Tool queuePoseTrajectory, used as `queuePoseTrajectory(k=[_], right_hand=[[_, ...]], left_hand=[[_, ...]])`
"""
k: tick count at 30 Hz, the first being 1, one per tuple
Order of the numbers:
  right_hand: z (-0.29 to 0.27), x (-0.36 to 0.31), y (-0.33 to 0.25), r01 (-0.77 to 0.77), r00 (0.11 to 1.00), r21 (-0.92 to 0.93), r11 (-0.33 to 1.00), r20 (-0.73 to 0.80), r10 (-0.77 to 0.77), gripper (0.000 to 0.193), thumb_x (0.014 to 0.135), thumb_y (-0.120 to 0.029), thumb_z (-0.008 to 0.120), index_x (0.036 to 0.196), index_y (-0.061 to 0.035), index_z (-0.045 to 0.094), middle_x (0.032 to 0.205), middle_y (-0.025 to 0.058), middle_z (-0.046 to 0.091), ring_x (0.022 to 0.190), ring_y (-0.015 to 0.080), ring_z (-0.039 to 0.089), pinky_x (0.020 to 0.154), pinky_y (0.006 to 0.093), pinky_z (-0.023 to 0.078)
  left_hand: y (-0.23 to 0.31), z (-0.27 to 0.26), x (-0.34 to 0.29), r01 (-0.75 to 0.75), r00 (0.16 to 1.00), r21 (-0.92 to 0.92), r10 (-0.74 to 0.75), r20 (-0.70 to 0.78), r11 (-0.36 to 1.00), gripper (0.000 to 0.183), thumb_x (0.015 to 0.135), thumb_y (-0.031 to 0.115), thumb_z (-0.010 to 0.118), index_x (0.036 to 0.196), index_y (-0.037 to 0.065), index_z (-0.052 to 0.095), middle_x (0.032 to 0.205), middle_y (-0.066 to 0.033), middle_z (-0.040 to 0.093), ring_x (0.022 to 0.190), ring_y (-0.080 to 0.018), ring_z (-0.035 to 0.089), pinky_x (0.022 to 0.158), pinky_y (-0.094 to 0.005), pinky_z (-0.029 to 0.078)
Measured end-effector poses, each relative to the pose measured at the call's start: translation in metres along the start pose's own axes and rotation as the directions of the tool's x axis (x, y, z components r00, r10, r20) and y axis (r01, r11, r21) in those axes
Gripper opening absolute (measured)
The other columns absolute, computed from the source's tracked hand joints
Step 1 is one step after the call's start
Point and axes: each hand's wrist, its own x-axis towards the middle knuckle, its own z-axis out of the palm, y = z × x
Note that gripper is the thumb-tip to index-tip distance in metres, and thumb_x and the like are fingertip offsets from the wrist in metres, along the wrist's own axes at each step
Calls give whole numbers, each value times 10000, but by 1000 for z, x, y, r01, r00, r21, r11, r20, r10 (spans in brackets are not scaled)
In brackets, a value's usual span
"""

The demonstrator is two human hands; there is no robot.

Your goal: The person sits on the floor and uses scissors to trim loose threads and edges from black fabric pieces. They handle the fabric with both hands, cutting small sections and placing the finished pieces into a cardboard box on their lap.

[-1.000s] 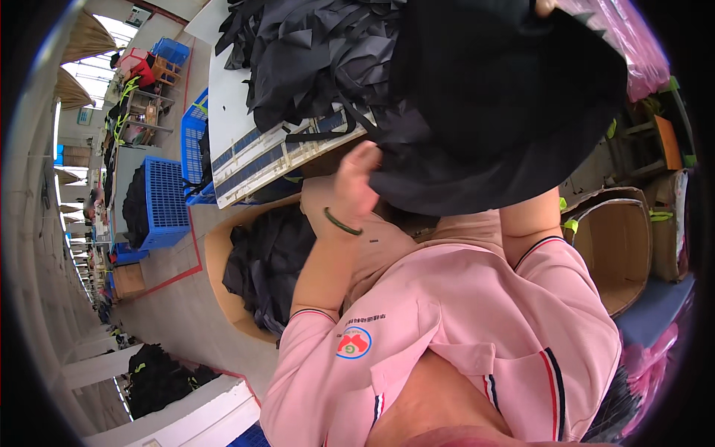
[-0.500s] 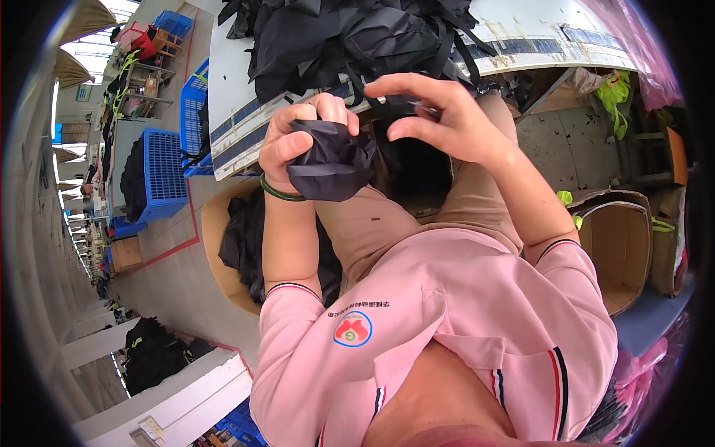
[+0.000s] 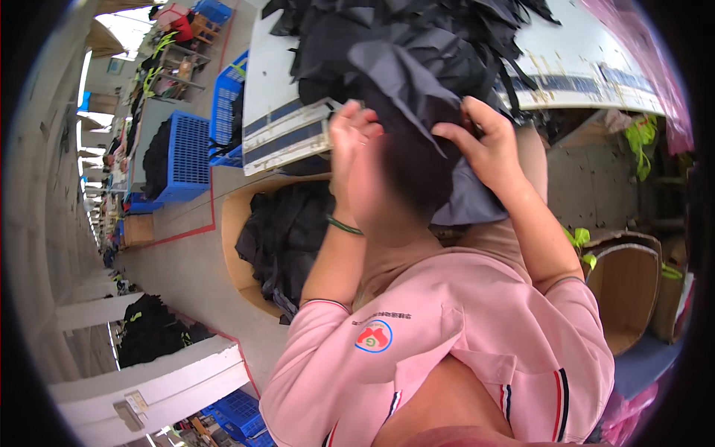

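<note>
Head view: both hands are up in front of the chest, working one piece of dark fabric (image 3: 417, 97) just off the near edge of the worktop (image 3: 279, 134). The right hand (image 3: 484, 145) has its grip pinched on the cloth's edge, fingers curled over the top so the piece hangs free below. The left hand (image 3: 350, 145) is raised beside it, fingers pressed against the same cloth; how tightly, I cannot tell through the blur. The cloth is thin, matte, limp, folding to a point. Behind it a pile of black pieces (image 3: 417, 30) lies heaped on the worktop. At lower left, a cardboard bin (image 3: 234, 253) holds more dark cloth, within arm's reach. Blue crates (image 3: 186, 156) stand further left.
</note>
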Motion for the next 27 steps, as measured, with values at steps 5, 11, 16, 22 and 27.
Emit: queuePoseTrajectory(k=[5, 11, 16, 22, 27], right_hand=[[11, -2, -11, -16, 995, -158, 987, -101, 0, 265, 745, -98, 747, 715, 6, 504, 609, 108, 482, 514, 207, 427, 504, 302, 388], [19, -10, -8, -208, 977, 304, 930, 28, 209, 166, 775, -74, 714, 776, 8, 570, 639, 15, 560, 602, 50, 433, 545, 235, 404], [14, -18, -13, -328, 944, 444, 834, 128, 304, 177, 822, -69, 684, 964, 24, 634, 846, 18, 666, 739, 59, 572, 670, 218, 471], [1, -35, 2, -494, 864, 420, 762, 136, 485, 135, 844, -142, 693, 819, -78, 577, 640, -74, 512, 493, 3, 414, 426, 165, 295], [3, -50, 2, -511, 859, 469, 720, 263, 439, 137, 846, -122, 681, 820, -95, 549, 572, -78, 444, 416, 15, 343, 376, 178, 238]], left_hand=[[-28, 35, -39, 147, 961, 165, -180, 208, 975, 1034, 737, 246, 777, 1443, 32, 54, 1394, -116, 311, 1266, -216, 356, 1060, -332, 286], [-31, 32, -33, 167, 977, -13, -164, 139, 986, 366, 885, 90, 611, 1217, -2, 485, 1134, -50, 569, 1029, -110, 538, 902, -262, 430], [-18, 29, -26, 307, 950, -224, -312, 12, 925, 292, 941, 199, 528, 1144, -8, 568, 1064, -40, 621, 940, -94, 576, 841, -253, 461], [-27, 18, -38, 256, 946, -478, -320, -56, 840, 287, 948, 231, 508, 1108, 11, 601, 1089, -38, 630, 985, -97, 580, 892, -258, 433], [-1, 18, -49, 174, 967, -411, -234, -101, 895, 364, 970, 307, 446, 1046, 1, 629, 1047, -32, 638, 970, -87, 561, 890, -254, 414]])
